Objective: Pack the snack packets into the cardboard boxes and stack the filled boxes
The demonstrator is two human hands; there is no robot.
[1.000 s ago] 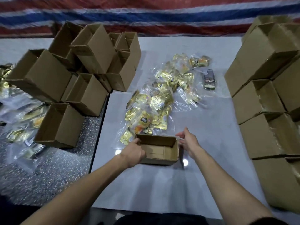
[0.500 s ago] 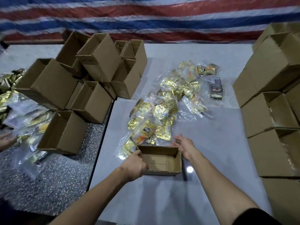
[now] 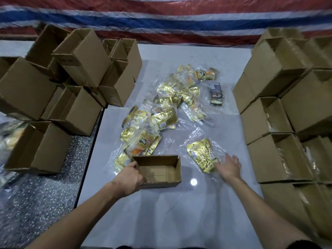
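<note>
I had the left hand (image 3: 129,178) curled over the left end wall of the shallow corrugated box (image 3: 156,172), mouth up, long axis 9 to 3 o'clock, on the glossy grey table (image 3: 161,212). The right hand (image 3: 229,167), fingers spread and blurred, lay at the edge of a crinkly gold packet (image 3: 201,155) at the box's 2, lying 11 to 5. More bagged packets (image 3: 161,119) heaped at 12; open cartons (image 3: 77,112) crowded 10 and 3.
</note>
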